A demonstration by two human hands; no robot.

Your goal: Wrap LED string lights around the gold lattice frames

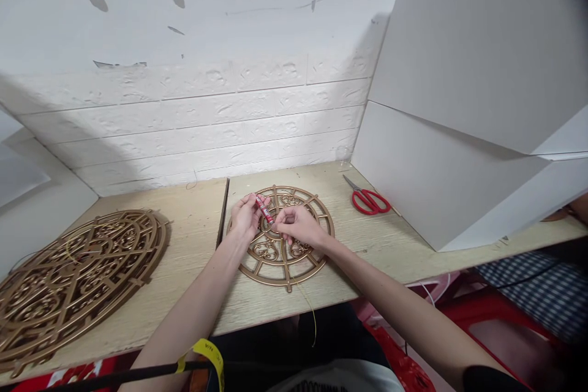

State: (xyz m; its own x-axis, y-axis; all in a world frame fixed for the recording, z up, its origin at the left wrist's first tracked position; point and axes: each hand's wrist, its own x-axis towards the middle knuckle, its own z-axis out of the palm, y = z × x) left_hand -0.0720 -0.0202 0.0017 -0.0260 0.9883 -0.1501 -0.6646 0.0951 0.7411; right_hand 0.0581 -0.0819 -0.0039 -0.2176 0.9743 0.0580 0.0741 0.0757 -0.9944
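Note:
A slim red tube with silver markings (pixel 265 209) is held slantwise in the fingers of my left hand (pixel 247 214). At the tube's lower end my right hand (pixel 298 225) is closed in a pinch; what lies between those fingertips is too small to make out. Both hands are over a round gold openwork panel (pixel 287 272), with scrolls and spokes, lying flat on the wooden table (pixel 184 257). A thin yellow thread (pixel 314 315) trails from the panel's near edge and hangs past the table edge.
Several similar gold panels (pixel 155 250) are stacked at the left. Red-handled scissors (pixel 370 201) lie at the right, beside large white boards (pixel 441 177). A white brick-patterned wall (pixel 257 107) stands behind. A yellow strap (pixel 209 352) is near my left forearm.

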